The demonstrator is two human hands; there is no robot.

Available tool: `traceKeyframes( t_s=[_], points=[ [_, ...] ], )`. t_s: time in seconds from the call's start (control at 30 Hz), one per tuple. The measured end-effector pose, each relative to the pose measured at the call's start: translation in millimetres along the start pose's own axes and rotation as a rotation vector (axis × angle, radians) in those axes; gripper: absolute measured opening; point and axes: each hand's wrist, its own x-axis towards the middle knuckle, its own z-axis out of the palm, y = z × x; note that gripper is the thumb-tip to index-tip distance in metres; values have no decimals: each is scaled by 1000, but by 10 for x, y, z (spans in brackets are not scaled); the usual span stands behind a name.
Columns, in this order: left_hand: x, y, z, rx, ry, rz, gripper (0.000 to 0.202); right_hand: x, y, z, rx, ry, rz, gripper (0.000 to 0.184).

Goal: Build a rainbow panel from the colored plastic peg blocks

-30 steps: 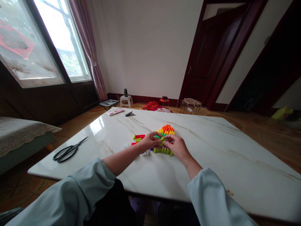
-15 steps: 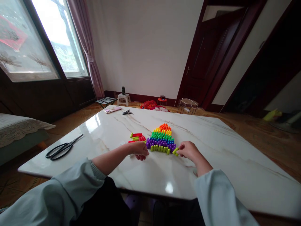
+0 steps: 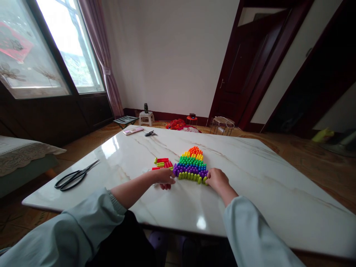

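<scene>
A flat stack of small plastic pegs in colour rows (image 3: 192, 163) lies on the white marble table (image 3: 250, 178): orange at the far end, then yellow, green, blue, purple and a near row of lime green. My right hand (image 3: 216, 179) is closed at the right end of the lime row, pinching a lime peg against it. My left hand (image 3: 164, 176) rests curled on the table just left of the stack, touching the purple row's left end. Loose red and lime pegs (image 3: 162, 162) lie just beyond my left hand.
Black scissors (image 3: 75, 177) lie near the table's left edge. A pink phone (image 3: 132, 130) and a small dark tool (image 3: 150, 133) sit at the far left corner. Stools, a wire rack and toys stand on the floor behind. A bed is at left.
A second ago both hands met over the stack's middle. They then parted to its two sides, and my right hand has now brought its lime peg left against the near row.
</scene>
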Motion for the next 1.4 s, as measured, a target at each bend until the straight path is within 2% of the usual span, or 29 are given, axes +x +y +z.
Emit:
traceKeyframes(
  t_s=[0.27, 0.37, 0.43, 0.53, 0.6, 0.67, 0.73, 0.9, 0.97, 1.03, 1.1, 1.2, 1.4],
  points=[
    [30, 18, 5, -7, -1, -15, 57, -4, -21, 39, 31, 38, -44, 17],
    [38, 15, 5, 8, -2, -12, 59, 21, -5, 78, 66, 69, -55, 18],
    [25, 20, -1, 20, 0, -4, 53, 40, 5, 105, 89, 77, -60, 17],
    [-27, 38, -22, 49, 8, 6, 34, 57, 6, 124, 115, 71, -59, 17],
    [-78, 55, -50, 66, 10, 2, 19, 51, -4, 103, 119, 60, -61, 17],
    [-128, 69, -96, 74, 21, -9, 13, 29, -20, 46, 93, 33, -48, 18],
    [-163, 72, -167, 108, 89, -18, 16, -2, -35, -37, 41, -4, -13, 21],
    [-121, -29, -390, 431, 603, -34, 22, -63, -65, -198, 9, 10, 25, 17],
    [-48, -122, -444, 491, 705, -46, 39, -77, -88, -213, 33, 25, 5, 14],
    [44, -230, -461, 530, 738, -25, 55, -92, -122, -214, 53, 32, -19, 12],
    [137, -332, -454, 554, 711, 9, 60, -110, -161, -214, 61, 34, -33, 12],
    [242, -440, -444, 534, 654, 22, 51, -138, -209, -221, 57, 25, -45, 12],
    [302, -532, -487, 516, 680, 13, 38, -145, -250, -225, 58, 8, -59, 15]
  ],
)
